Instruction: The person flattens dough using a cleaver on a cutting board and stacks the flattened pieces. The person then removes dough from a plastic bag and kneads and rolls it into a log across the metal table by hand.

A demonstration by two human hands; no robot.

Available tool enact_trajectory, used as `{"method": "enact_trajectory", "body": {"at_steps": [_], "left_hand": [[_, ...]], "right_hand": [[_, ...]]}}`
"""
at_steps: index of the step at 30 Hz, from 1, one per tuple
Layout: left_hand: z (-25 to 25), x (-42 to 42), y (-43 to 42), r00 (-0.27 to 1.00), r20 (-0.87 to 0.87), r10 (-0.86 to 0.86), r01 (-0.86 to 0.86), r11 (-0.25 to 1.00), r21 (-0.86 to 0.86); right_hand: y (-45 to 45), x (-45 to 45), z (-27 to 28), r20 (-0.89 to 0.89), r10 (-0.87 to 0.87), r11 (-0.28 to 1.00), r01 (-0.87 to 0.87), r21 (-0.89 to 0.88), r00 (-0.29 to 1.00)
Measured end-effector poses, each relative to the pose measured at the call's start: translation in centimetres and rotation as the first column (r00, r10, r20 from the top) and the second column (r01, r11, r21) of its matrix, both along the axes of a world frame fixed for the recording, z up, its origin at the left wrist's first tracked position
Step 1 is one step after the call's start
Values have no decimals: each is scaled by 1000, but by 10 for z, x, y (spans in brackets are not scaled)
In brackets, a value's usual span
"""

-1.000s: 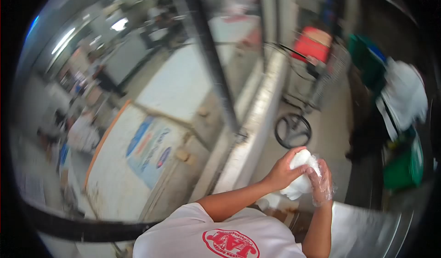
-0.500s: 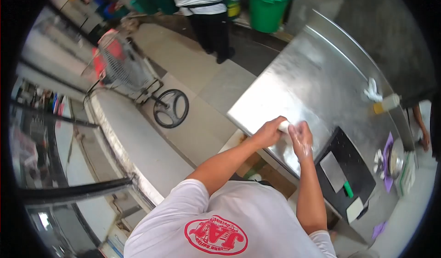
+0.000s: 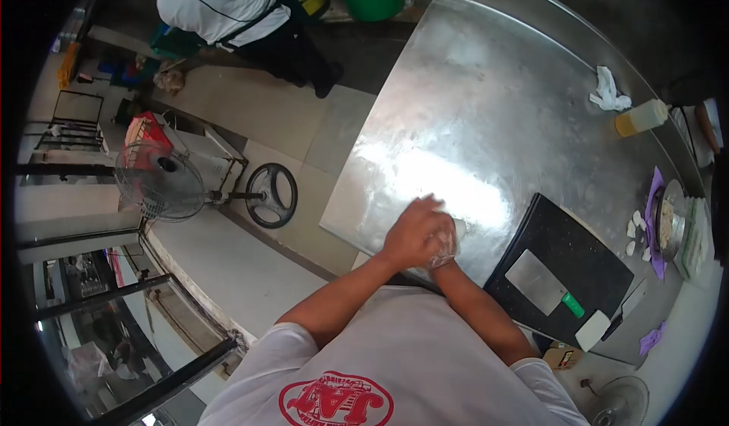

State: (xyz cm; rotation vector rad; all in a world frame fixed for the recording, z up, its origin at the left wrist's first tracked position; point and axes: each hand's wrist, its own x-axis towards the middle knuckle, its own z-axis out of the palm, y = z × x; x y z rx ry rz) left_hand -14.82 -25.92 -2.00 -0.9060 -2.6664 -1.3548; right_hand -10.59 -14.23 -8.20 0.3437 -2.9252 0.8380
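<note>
My left hand (image 3: 414,232) is laid over my right hand (image 3: 444,245), and the two are pressed together above the near edge of the steel table (image 3: 471,107). A shiny clear film, like a thin plastic glove, covers my right hand. Beside its fingers shows a bit of a white dough-like lump (image 3: 459,230); the rest is hidden between my hands. To the right, a cleaver (image 3: 536,282) with a green handle lies on a black cutting board (image 3: 577,251). A white scraper (image 3: 592,330) rests at the board's near corner.
A squeeze bottle (image 3: 642,118) and a white cloth (image 3: 607,90) lie near the back rim. At right stands a metal bowl (image 3: 670,221) on purple cloth, with white pieces beside it. Left are a fan (image 3: 159,179) and a person (image 3: 228,16) facing away.
My hands have come closer together, left over right, and the white lump is now mostly hidden. The view has shifted, showing more of the table. The person at the back leans further over.
</note>
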Motion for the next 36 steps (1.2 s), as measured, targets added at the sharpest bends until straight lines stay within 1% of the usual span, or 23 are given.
{"method": "enact_trajectory", "body": {"at_steps": [1,8,11,13,14,16,17,19,20,21,22,23,25,26,27,28,29,30,31,32,33,34,36], "left_hand": [[14,-5,10,983,-113,-143,123,978,-170],[-19,-58,16,999,-26,-46,46,999,-2],[-24,-71,26,998,-53,-28,27,999,-22],[-33,-76,31,997,-67,-29,30,999,11],[-37,-80,32,996,-69,-50,49,999,-12],[-37,-86,35,996,-38,-75,76,997,15],[-37,-89,36,995,-36,-98,100,993,66],[-19,-89,32,960,249,-130,116,991,70],[-13,-95,28,904,398,-154,160,987,20],[0,-103,22,821,537,-196,228,974,7],[12,-103,17,775,594,-214,280,960,-20],[18,-101,15,726,649,-227,330,943,-39],[-4,-71,8,708,618,-343,329,934,141],[-18,-45,7,701,610,-369,248,928,277],[-20,-17,6,676,626,-388,257,921,293],[-18,-1,-2,853,391,-347,332,937,107],[-16,9,-5,942,98,-321,329,940,-87],[-18,19,-5,943,103,-316,325,942,-82],[-21,28,-5,946,8,-324,318,924,-213],[-25,33,-3,936,-87,-341,293,892,-346],[-31,35,-1,939,-80,-335,288,890,-354],[-40,35,3,942,-14,-334,309,885,-348],[-50,30,10,939,25,-342,330,882,-335]], "right_hand": [[0,-3,-2,16,13,999,-12,-37,1000],[17,-53,-16,165,118,978,-87,-187,979],[27,-63,-32,44,91,956,-75,-285,995],[34,-74,-20,183,32,992,-10,-123,983],[41,-83,-10,350,50,963,47,-264,935],[38,-77,-18,-22,-59,953,50,-298,998],[33,-76,-7,-46,-148,987,144,-71,988],[25,-74,-10,53,-207,972,199,127,977],[18,-61,2,54,-219,968,210,134,974],[13,-56,21,43,-246,969,245,16,968],[8,-50,37,37,-271,956,274,-104,962],[3,-39,49,37,-272,957,275,-96,961],[-2,-2,62,185,-332,925,358,-126,925],[4,24,48,30,-301,932,300,-202,953],[5,52,48,53,-319,928,323,-185,946],[-1,67,49,239,-445,603,486,-633,863],[-3,72,50,447,-437,75,527,-846,780],[-3,71,51,322,-564,259,533,-806,761],[-2,68,51,329,-558,261,537,-802,762],[-1,61,52,135,-519,581,464,-668,844],[-1,54,53,-36,-406,825,349,-443,913],[-3,50,53,-104,-384,895,342,-287,918],[1,44,37,-155,-411,885,353,-303,898]]}}
